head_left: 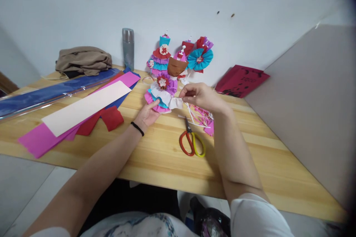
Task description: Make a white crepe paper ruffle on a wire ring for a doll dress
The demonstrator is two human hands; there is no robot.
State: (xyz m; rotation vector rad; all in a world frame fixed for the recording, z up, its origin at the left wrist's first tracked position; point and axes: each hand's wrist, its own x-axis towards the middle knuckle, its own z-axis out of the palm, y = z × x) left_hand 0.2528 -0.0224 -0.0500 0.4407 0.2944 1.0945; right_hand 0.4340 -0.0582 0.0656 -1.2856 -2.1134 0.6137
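Left hand [149,114]: holding layered paper dress [159,96] | right hand [203,96]: pinching white ruffle [175,103] | scissors [189,129]: toward near edge of bench [158,161]

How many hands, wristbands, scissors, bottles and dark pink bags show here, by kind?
Hands: 2 (left hand, right hand)
Black wristband: 1
Pair of scissors: 1
Grey bottle: 1
Dark pink bag: 1
Total: 6

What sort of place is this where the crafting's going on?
It looks like a craft workspace, perhaps in a home or small studio: a wooden table with scissors, coloured sheets and ruffled decorations.
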